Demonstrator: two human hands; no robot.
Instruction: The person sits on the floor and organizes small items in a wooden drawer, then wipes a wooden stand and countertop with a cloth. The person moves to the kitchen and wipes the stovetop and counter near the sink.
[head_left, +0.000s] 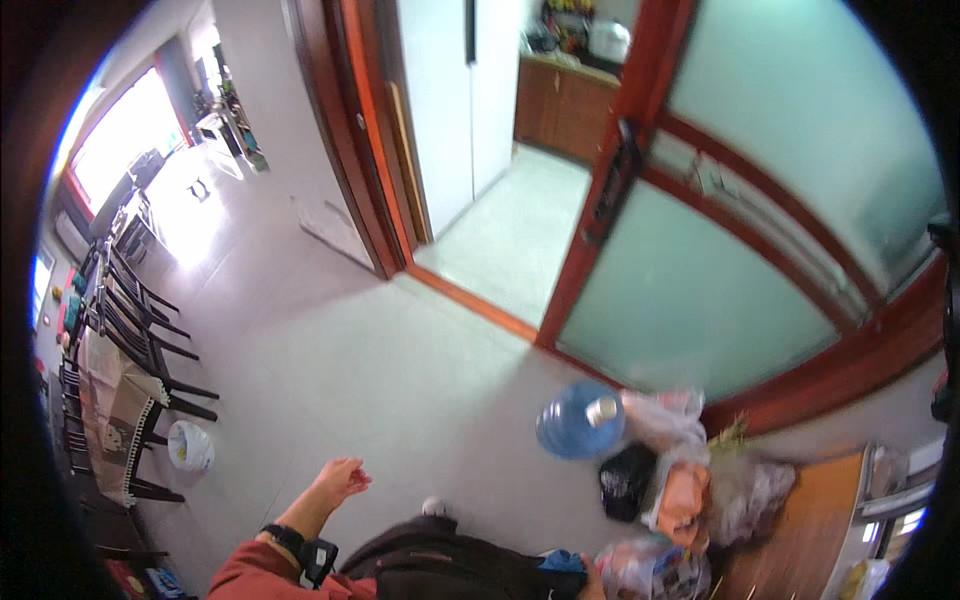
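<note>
My left hand (343, 480) hangs over the pale floor with its fingers curled in and nothing seen in it. A dark wristband and a small black device (321, 562) are on that forearm. At the bottom edge, my right hand (592, 582) is partly cut off beside my dark trousers. A blue cloth-like thing (562, 561) shows against it, but whether I grip it is unclear. Close by that hand lies a clear plastic bag (652, 570) with mixed contents. Past it are an orange bag (684, 495), a black plastic bag (627, 480) and a blue water-cooler bottle (579, 420).
Ahead, a red-framed frosted-glass door (697, 285) stands ajar above a floor threshold (472, 301), with a white cabinet (442, 112) beyond. Leftward are dark chairs (142, 330), a cloth-covered table (112, 420) and a lined bin (190, 447). A wooden cabinet (806, 525) is at right.
</note>
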